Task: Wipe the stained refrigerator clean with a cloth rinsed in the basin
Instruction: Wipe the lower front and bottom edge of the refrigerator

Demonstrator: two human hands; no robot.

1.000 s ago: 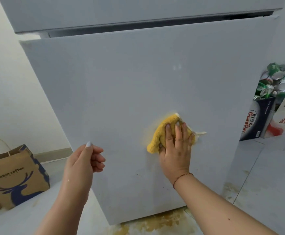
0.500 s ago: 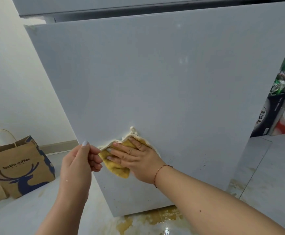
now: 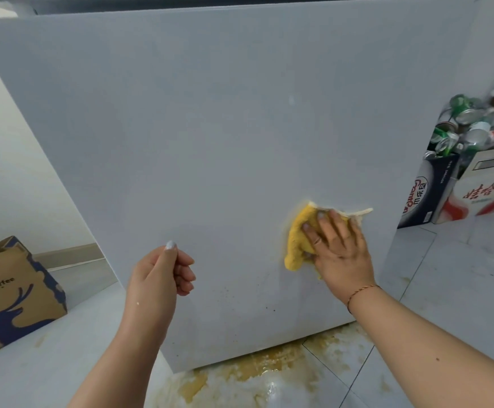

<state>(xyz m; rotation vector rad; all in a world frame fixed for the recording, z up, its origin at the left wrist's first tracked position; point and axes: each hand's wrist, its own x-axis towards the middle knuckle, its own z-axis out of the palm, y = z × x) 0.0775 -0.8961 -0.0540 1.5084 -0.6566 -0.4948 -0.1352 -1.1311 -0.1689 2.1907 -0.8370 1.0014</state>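
Note:
The pale grey refrigerator door (image 3: 210, 136) fills most of the view. My right hand (image 3: 338, 245) presses a crumpled yellow cloth (image 3: 297, 240) flat against the door's lower right part. Small dark specks dot the door below the cloth, near its bottom edge. My left hand (image 3: 160, 278) hovers in front of the door's lower left, fingers curled into a loose fist with nothing in it. No basin is in view.
A brownish-yellow spill (image 3: 257, 369) spreads over the floor tiles under the door. A brown paper bag (image 3: 13, 293) stands on the floor at the left. Boxes (image 3: 434, 189) heaped with empty cans (image 3: 463, 125) stand at the right.
My right hand has swept the cloth from the door's lower left, next to my left hand, across to the lower right. The left hand has stayed nearly in place.

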